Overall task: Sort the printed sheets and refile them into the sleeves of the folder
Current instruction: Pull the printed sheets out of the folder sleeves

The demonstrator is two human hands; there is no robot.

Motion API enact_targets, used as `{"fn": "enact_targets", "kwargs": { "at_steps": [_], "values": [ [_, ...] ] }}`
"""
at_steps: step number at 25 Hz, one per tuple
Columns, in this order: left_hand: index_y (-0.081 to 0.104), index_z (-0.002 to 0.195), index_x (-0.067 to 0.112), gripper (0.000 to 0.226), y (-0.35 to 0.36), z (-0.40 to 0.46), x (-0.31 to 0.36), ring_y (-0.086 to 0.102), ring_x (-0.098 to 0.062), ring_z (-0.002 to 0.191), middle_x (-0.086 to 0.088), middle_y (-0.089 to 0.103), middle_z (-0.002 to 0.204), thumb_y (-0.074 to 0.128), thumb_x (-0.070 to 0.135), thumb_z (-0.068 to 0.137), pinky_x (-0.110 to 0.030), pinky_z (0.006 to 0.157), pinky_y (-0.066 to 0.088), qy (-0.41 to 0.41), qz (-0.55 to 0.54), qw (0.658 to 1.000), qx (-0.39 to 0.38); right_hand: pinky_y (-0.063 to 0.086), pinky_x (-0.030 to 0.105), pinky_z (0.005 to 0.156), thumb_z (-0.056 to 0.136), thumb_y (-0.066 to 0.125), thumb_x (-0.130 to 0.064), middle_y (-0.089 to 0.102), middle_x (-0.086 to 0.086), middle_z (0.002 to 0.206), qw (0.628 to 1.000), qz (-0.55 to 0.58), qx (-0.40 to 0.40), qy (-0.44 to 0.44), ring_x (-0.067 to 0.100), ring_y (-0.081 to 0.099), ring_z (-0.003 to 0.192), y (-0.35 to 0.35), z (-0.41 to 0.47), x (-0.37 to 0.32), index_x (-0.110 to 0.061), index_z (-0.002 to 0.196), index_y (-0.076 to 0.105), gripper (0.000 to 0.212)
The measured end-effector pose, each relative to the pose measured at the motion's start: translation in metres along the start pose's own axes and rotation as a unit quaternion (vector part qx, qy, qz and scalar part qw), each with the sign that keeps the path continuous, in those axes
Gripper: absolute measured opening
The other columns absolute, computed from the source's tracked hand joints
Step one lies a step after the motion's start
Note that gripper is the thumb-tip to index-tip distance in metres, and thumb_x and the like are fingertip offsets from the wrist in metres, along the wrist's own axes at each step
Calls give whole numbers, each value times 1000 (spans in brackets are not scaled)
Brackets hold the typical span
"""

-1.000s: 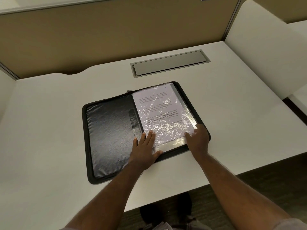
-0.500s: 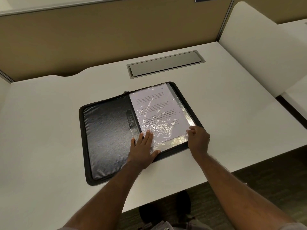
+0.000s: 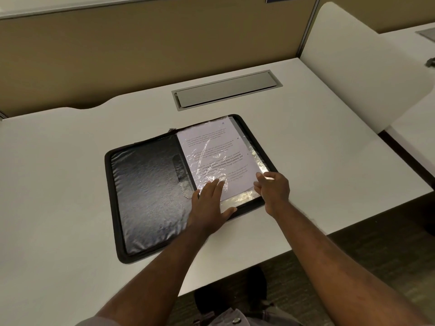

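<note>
A black zip folder (image 3: 146, 194) lies open on the white desk (image 3: 58, 184). Its right half holds a clear plastic sleeve (image 3: 255, 162) with a printed sheet (image 3: 211, 147) of text inside, numbered 4 at the top corner. My left hand (image 3: 209, 205) rests flat, fingers spread, on the sleeve's lower left corner. My right hand (image 3: 274, 189) is at the sleeve's lower right corner, fingers curled on the sheet's edge. Whether it pinches the sheet or only touches it is unclear.
A grey cable hatch (image 3: 226, 91) is set into the desk behind the folder. A tan partition (image 3: 141, 55) runs along the back and a white divider (image 3: 353, 74) stands at the right. The desk's front edge is just below my forearms.
My right hand has slid slightly inward along the sleeve's lower right corner onto the sheet's edge. My left hand stays flat on the sleeve. The camera has shifted a little.
</note>
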State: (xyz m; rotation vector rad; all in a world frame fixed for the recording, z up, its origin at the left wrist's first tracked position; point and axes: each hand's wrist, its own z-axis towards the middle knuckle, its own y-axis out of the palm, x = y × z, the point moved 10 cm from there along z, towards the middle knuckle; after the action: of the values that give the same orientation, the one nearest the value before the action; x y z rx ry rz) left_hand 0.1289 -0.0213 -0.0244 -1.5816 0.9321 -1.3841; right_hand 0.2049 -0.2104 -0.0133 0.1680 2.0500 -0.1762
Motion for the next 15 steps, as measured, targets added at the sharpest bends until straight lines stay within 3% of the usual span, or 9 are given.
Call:
{"fn": "enact_targets", "kwargs": {
  "at_steps": [5,8,10,13,15],
  "values": [
    [53,135,18,59,-16,0,5,55,-24,121,-2,59,133,74,28,81,-41,100,40,29,-27,996,74,59,28,70,82,74,-7,68,19,97,999,0,-43,-17,21,69,77,8,-1,-7,-7,103,59,25],
    [62,122,17,36,-23,0,3,68,-25,94,-4,73,106,68,16,87,-36,82,55,20,-93,991,96,60,33,77,83,75,-14,68,14,99,996,-46,-57,-52,21,69,82,11,1,-15,-9,106,58,29],
    [66,112,18,21,-25,1,-3,68,-24,83,-3,74,95,63,18,91,-36,72,55,-2,-119,988,99,59,35,79,81,77,-22,68,8,97,990,-101,-27,-95,20,68,81,8,-1,-22,-12,106,58,34],
    [69,96,19,10,-29,4,-8,65,-22,75,-2,72,85,61,24,93,-36,67,53,-7,-123,986,115,52,24,70,83,75,-27,61,-1,84,944,-169,66,-276,10,59,74,-6,-30,-45,-13,90,56,24],
    [70,93,20,11,-32,6,-8,65,-20,72,1,72,82,61,27,93,-34,65,52,0,-118,985,123,45,16,63,89,68,-23,55,-2,75,875,-218,-1,-433,8,51,67,14,-71,-44,-12,79,54,21]
  ]
}}
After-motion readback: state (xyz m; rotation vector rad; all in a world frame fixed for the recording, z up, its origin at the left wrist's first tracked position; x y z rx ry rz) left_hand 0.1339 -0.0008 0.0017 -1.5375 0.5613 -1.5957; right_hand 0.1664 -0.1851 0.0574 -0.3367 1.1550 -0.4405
